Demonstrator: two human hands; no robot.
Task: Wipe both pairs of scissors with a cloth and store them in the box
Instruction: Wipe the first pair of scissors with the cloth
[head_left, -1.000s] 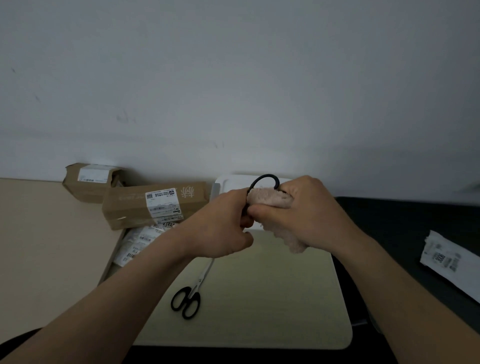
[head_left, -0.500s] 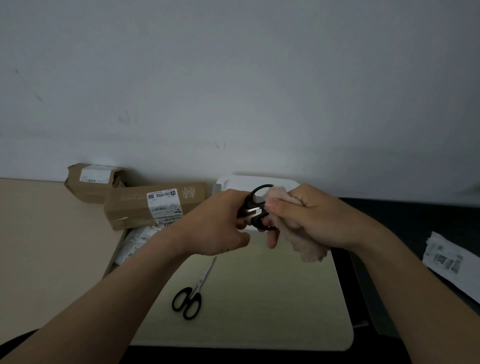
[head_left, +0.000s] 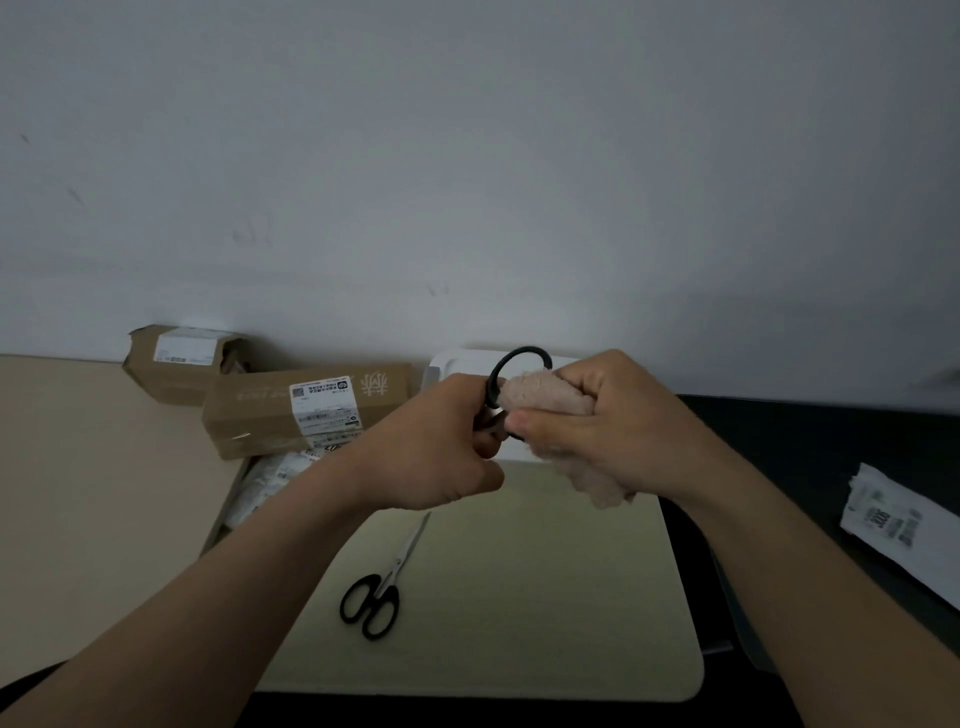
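My left hand (head_left: 441, 447) grips a pair of black-handled scissors (head_left: 511, 366) in the air above the mat; only one handle loop and a bit of metal show. My right hand (head_left: 613, 415) holds a fluffy pink cloth (head_left: 545, 397) wrapped over the scissors' other handle, its tail hanging below my palm. A second pair of black-handled scissors (head_left: 382, 584) lies on the pale mat (head_left: 545, 597), blades pointing away. A white box (head_left: 452, 361) sits behind my hands against the wall, mostly hidden.
Two brown cardboard parcels (head_left: 306, 405) and a plastic mailer (head_left: 270, 483) lie at the back left. A white labelled bag (head_left: 893, 525) rests on the dark surface at the right. A grey wall closes the back.
My right hand slid the cloth back over the scissors' handle, covering the loop it had exposed half a second ago. The left hand stayed nearly still.
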